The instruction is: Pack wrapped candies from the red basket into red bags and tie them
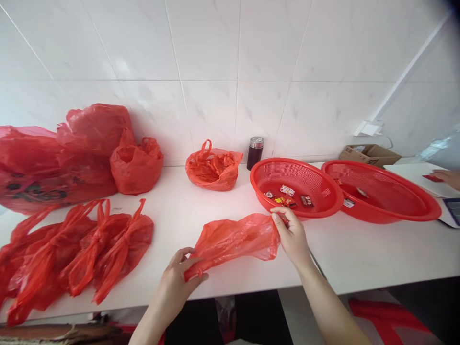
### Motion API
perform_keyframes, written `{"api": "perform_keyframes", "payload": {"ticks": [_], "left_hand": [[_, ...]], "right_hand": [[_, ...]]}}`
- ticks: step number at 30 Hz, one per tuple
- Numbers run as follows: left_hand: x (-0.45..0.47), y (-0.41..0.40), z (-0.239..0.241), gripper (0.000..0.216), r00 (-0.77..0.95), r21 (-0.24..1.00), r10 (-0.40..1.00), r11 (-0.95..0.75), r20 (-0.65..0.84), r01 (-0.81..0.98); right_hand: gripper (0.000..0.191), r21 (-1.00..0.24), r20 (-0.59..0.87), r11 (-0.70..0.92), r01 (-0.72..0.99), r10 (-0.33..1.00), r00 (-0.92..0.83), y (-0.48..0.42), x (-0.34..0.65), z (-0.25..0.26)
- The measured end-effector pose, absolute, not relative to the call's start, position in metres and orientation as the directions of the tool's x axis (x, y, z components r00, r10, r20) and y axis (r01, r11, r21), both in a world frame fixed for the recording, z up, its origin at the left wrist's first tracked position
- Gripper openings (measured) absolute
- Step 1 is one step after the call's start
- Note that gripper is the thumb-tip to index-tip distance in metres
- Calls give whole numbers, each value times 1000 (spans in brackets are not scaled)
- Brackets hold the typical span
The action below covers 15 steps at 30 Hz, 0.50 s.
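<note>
A red plastic bag [233,239] lies stretched across the white counter [359,254] in front of me. My left hand [178,280] pinches its lower left end near the counter's front edge. My right hand [293,235] grips its upper right end, just below the rim of a red mesh basket [323,194]. That basket holds several small wrapped packets [287,196].
Several tied red bags [82,249] lie at the left, bulkier red bags [72,153] behind them. An open red bag [213,167] and a dark flask [255,152] stand by the tiled wall. A second red basket [381,191], a cardboard box [370,154] and another person's hand [449,177] are at the right.
</note>
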<state>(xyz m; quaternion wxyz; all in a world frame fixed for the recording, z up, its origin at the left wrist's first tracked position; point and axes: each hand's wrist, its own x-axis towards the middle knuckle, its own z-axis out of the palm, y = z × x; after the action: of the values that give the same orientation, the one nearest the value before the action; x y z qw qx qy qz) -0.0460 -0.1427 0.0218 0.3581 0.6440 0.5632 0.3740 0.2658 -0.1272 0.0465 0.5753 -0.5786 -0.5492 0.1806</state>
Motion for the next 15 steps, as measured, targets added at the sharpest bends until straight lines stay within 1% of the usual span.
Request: {"api": "perform_keyframes", "payload": {"ticks": [2, 4, 6, 7, 8, 9, 11, 13, 15], "left_hand": [[-35, -147, 29, 45, 66, 929, 997, -51, 29, 367], [-23, -147, 32, 53, 42, 932, 999, -46, 33, 359], [-11, -144, 28, 49, 25, 911, 997, -72, 67, 407], [-6, -142, 23, 46, 24, 904, 996, -88, 85, 417], [-2, -140, 16, 43, 25, 904, 994, -105, 104, 414], [2, -138, 9, 39, 26, 907, 992, -121, 121, 403], [6, -134, -7, 37, 36, 912, 989, -143, 140, 385], [5, -132, -19, 40, 50, 906, 990, -142, 133, 398], [1, -132, -26, 44, 67, 894, 990, -140, 123, 425]], "right_hand": [[22, -817, 438, 246, 522, 854, 282, -131, 270, 47], [19, -719, 544, 282, 635, 797, 263, -139, 267, 56], [13, -614, 684, 353, 706, 684, 254, -151, 259, 70], [12, -578, 729, 400, 711, 644, 230, -158, 252, 78], [13, -558, 748, 455, 694, 639, 182, -164, 245, 84], [17, -548, 741, 512, 661, 665, 99, -169, 237, 87], [21, -548, 649, 578, 604, 750, -129, -171, 224, 86], [18, -526, 502, 557, 643, 813, -294, -163, 216, 72], [17, -459, 358, 468, 755, 875, -325, -148, 215, 50]]}}
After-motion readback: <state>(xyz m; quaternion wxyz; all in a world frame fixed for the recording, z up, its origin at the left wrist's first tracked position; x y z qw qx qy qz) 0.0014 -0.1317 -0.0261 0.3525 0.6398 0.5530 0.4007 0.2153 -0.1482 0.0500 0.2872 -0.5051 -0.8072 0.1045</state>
